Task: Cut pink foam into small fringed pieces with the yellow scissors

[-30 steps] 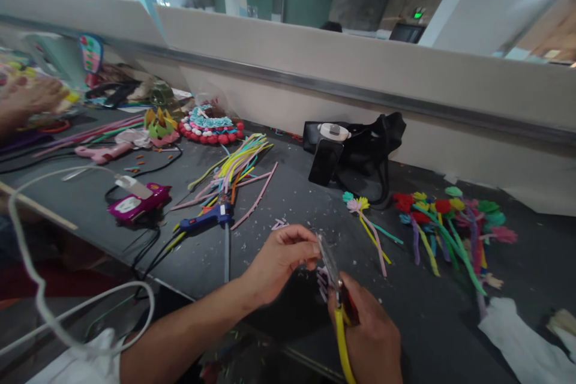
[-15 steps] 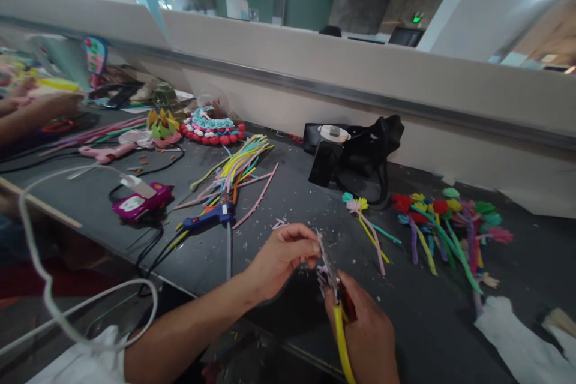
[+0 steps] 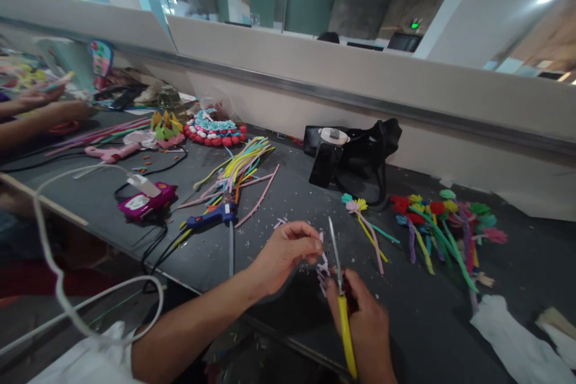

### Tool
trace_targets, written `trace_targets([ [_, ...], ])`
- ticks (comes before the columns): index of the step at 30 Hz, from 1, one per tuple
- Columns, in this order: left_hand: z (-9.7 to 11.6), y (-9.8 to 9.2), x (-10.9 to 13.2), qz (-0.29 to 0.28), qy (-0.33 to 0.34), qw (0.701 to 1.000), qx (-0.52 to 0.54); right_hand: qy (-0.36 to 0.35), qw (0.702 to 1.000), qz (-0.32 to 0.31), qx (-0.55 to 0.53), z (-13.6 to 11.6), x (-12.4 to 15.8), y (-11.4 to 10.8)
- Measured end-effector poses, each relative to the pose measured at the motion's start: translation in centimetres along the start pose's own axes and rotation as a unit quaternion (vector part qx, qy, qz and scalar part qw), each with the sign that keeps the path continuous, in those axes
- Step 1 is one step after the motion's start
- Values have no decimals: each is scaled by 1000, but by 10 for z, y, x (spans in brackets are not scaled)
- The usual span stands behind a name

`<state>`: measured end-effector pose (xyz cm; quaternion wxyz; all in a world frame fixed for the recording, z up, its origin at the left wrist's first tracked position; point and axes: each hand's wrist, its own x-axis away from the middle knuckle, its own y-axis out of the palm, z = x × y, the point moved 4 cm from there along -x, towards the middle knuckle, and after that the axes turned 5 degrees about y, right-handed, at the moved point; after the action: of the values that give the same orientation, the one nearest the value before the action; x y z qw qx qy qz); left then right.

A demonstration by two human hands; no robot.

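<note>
- Yellow-handled scissors (image 3: pixel 342 312), lower centre of the frame, gripped in the person's right hand (image 3: pixel 365 319).
- Left hand (image 3: pixel 285 252), just below centre, pinching a pale lilac strip (image 3: pixel 321 237).
- Dark table (image 3: pixel 297 189) beneath, spanning the frame.

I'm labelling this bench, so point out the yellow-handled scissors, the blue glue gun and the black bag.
Yellow-handled scissors (image 3: pixel 343 314), head view: upper part of the yellow handle.
Blue glue gun (image 3: pixel 214 215), head view: middle of the blue body.
Black bag (image 3: pixel 362 149), head view: its front side.

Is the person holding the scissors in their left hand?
No, the yellow-handled scissors are in the person's right hand.
</note>
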<state>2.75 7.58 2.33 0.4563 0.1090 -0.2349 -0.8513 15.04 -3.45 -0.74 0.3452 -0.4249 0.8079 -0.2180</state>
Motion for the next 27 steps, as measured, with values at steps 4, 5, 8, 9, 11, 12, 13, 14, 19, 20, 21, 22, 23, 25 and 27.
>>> trace_targets([
  [4,-3,-1,-1,36,55,985,-156,83,995,37,-51,-1,-9,-6],
  [5,-4,0,-1,37,77,975,-204,101,991,45,-71,-1,-12,-8],
  [8,-4,6,3,11,157,924,-350,128,982,63,-124,-2,-18,-10],
  [9,-4,9,5,-4,183,903,-388,129,980,71,-133,-3,-20,-10],
  [11,-4,15,10,-37,221,872,-436,130,978,78,-141,-4,-22,-10],
  [12,-5,18,12,-51,230,862,-449,131,978,78,-144,-4,-22,-9],
  [13,-6,20,13,-60,234,855,-459,132,977,76,-147,-4,-22,-8],
  [14,-7,21,14,-63,232,853,-464,133,977,73,-151,-4,-22,-8],
  [19,-16,11,5,-49,78,938,-333,150,971,81,-167,3,-20,-7],
  [20,-20,9,3,-57,24,959,-276,149,972,79,-165,4,-20,-7],
  [21,-22,8,1,-70,-23,972,-223,145,973,76,-163,4,-21,-8],
  [22,-24,7,-1,-84,-60,978,-181,140,974,70,-162,4,-21,-8],
  [23,-25,6,-2,-96,-85,980,-153,137,975,62,-166,3,-22,-8],
  [25,-25,5,-3,-106,-111,980,-128,136,973,44,-182,0,-24,-8],
  [27,-26,5,-2,-106,-127,980,-111,135,972,41,-187,-2,-24,-9],
])
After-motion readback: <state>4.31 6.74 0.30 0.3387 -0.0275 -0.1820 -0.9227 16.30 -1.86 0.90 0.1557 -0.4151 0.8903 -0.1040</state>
